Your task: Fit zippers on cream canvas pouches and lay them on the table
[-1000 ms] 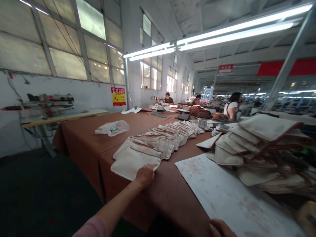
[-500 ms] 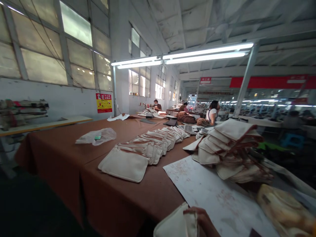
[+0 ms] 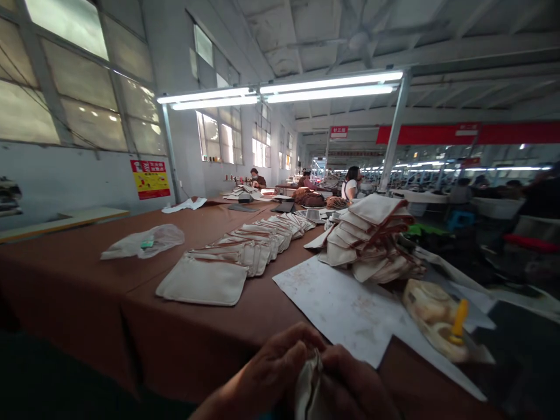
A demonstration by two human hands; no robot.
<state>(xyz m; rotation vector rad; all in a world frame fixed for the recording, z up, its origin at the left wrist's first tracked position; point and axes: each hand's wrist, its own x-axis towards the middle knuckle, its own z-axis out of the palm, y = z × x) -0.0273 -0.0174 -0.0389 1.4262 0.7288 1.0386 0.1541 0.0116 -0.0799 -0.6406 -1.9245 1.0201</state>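
Note:
Low in the view, my left hand [image 3: 273, 370] and my right hand [image 3: 356, 382] come together on a cream fabric pouch [image 3: 310, 388]. Both pinch its upper edge, which stands upright and faces me edge-on; its lower part runs out of view. Just beyond, a row of similar cream pouches [image 3: 203, 281] with brown edging lies overlapped along the table. To the right rises a leaning pile of cream pouches with brown trim [image 3: 356, 233]. A stained white sheet [image 3: 336, 303] lies between my hands and that pile.
A brown cover [image 3: 131, 280] drapes the table. On it lie a clear plastic bag [image 3: 161, 239] and, at right, a stained yellowish container [image 3: 431, 306] beside a yellow-handled tool [image 3: 459, 321]. Several people sit or stand farther back, one at a machine [image 3: 257, 178].
My left hand has come into view and joined the right at the pouch, which has turned from flat-on to edge-on. The camera has swung right.

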